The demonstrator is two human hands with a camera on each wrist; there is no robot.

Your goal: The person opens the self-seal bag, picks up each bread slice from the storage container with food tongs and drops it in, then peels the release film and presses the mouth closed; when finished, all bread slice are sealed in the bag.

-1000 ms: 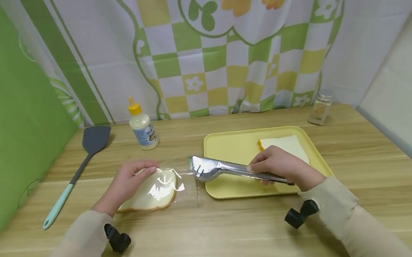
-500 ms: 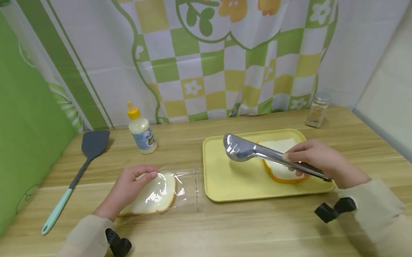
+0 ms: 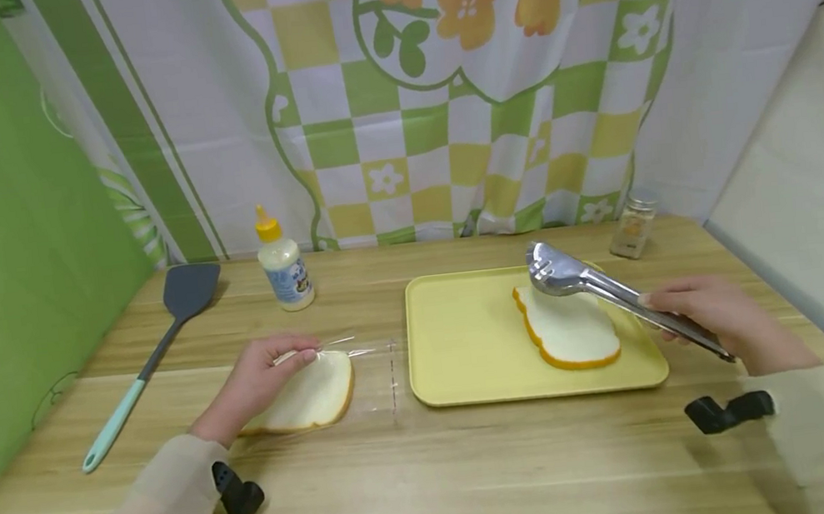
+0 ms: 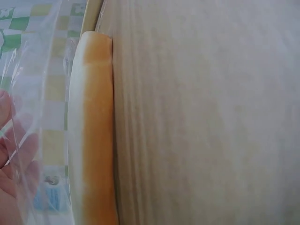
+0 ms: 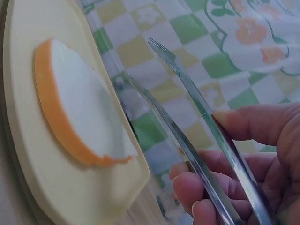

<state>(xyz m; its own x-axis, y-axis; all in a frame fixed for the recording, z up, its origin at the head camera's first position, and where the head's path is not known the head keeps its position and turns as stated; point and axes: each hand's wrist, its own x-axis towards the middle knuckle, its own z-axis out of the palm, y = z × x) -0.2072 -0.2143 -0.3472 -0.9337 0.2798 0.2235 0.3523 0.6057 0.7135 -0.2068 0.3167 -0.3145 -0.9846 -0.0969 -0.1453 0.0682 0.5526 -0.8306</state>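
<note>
My left hand (image 3: 262,380) pinches the upper edge of a clear plastic bag (image 3: 377,382) lying on the table. Inside that bag is a slice of bread (image 3: 324,393); in the left wrist view its brown crust (image 4: 99,131) shows up close. With my right hand (image 3: 727,316) I hold metal serving tongs (image 3: 615,292) above the right side of a yellow tray (image 3: 464,360). The tongs' arms stand apart with nothing between the tips, as the right wrist view shows. A second bread slice (image 3: 569,334) with an orange-brown crust lies flat on the tray, below the tongs.
On the left lies a spatula (image 3: 176,319) with a mint handle. A yellow-capped squeeze bottle (image 3: 288,277) stands behind my left hand, and a spice jar (image 3: 633,225) at the back right. Patterned curtain (image 3: 430,146) hangs behind the wooden table (image 3: 421,490).
My right hand has carried the tongs rightward from beside the bag, across the tray, to its right side, uncovering the slice there. My left hand stays at the bag, whose upper edge now lifts slightly.
</note>
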